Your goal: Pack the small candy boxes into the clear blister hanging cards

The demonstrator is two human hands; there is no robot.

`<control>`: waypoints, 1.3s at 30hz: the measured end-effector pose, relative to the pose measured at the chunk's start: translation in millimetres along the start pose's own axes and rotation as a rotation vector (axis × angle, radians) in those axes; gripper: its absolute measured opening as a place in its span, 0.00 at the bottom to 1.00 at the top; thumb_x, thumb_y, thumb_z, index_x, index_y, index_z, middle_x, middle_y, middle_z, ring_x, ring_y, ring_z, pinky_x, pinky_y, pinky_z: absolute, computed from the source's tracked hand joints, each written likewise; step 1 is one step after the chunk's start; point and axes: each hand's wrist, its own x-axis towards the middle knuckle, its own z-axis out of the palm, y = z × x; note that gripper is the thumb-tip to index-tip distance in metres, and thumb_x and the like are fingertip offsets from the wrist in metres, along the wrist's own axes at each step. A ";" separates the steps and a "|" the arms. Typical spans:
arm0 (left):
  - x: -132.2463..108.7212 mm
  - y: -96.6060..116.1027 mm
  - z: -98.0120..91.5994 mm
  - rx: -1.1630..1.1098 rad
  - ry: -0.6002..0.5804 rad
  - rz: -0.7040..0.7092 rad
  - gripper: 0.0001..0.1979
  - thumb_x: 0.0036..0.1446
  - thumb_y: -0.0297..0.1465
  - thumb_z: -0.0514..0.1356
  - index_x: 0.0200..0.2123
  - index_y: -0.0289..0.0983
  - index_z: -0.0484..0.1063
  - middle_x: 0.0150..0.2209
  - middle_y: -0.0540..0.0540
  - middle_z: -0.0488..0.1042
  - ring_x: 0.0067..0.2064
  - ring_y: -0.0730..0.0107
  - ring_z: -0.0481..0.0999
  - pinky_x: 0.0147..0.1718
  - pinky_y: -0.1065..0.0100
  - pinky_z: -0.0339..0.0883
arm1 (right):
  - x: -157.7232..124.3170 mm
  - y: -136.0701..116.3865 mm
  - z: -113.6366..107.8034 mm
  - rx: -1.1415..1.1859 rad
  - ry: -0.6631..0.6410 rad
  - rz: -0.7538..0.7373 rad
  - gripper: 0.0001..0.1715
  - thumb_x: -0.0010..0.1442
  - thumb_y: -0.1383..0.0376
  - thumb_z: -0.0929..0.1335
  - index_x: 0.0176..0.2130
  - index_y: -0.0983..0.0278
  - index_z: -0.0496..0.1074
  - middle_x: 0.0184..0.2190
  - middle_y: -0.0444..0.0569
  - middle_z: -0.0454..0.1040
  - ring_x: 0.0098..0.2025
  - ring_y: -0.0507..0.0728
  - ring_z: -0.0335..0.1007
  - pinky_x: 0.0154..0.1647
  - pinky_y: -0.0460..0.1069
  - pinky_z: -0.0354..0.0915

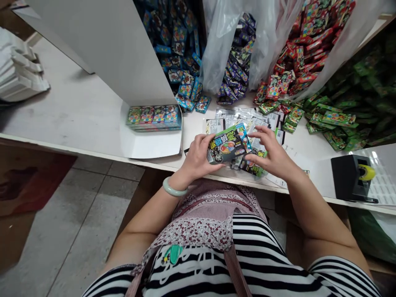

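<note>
My left hand [199,159], with a pale bangle on the wrist, grips a flat black and green candy pack [226,145] between thumb and fingers. A small blue candy box [243,138] shows at the pack's right end; whether it sits inside or behind cannot be made out. Just right of it is my right hand [270,150], thumb and fingers apart, holding nothing. Under both hands lie flat printed packs [256,166], black with green print, and clear-and-white printed packaging [215,124].
A white open carton [154,144] on the left holds rows of small packs [154,117]. Behind are heaps of blue [186,86], purple [236,74], red [305,62] and green [340,117] candy boxes. A tape dispenser [349,175] stands at the right edge.
</note>
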 end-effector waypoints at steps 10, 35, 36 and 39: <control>-14.4 35.7 17.7 -0.817 -0.054 -0.248 0.29 0.65 0.41 0.61 0.65 0.46 0.56 0.50 0.42 0.75 0.48 0.62 0.77 0.48 0.58 0.75 | -2.5 -6.7 14.7 0.318 0.017 0.130 0.14 0.64 0.59 0.68 0.50 0.57 0.75 0.45 0.48 0.78 0.41 0.57 0.75 0.41 0.53 0.72; -6.9 40.4 7.1 -0.933 0.214 -0.311 0.10 0.63 0.35 0.64 0.47 0.40 0.75 0.40 0.46 0.81 0.44 0.69 0.80 0.46 0.64 0.75 | -9.3 -13.2 38.3 0.541 0.168 0.166 0.15 0.58 0.54 0.74 0.43 0.56 0.73 0.37 0.46 0.75 0.38 0.55 0.73 0.28 0.47 0.67; -6.4 40.9 5.7 -0.919 0.201 -0.289 0.10 0.62 0.35 0.64 0.46 0.40 0.76 0.40 0.46 0.81 0.44 0.69 0.80 0.46 0.64 0.75 | -9.9 -14.5 37.0 0.507 0.146 0.141 0.12 0.58 0.55 0.74 0.40 0.57 0.74 0.38 0.47 0.75 0.40 0.55 0.73 0.29 0.48 0.67; -3.8 44.0 0.6 -0.858 0.180 -0.235 0.05 0.61 0.34 0.65 0.37 0.39 0.78 0.37 0.46 0.80 0.41 0.70 0.79 0.44 0.65 0.74 | -9.2 -19.5 34.5 0.448 0.117 0.111 0.11 0.58 0.56 0.74 0.32 0.59 0.73 0.38 0.48 0.75 0.40 0.55 0.72 0.33 0.49 0.68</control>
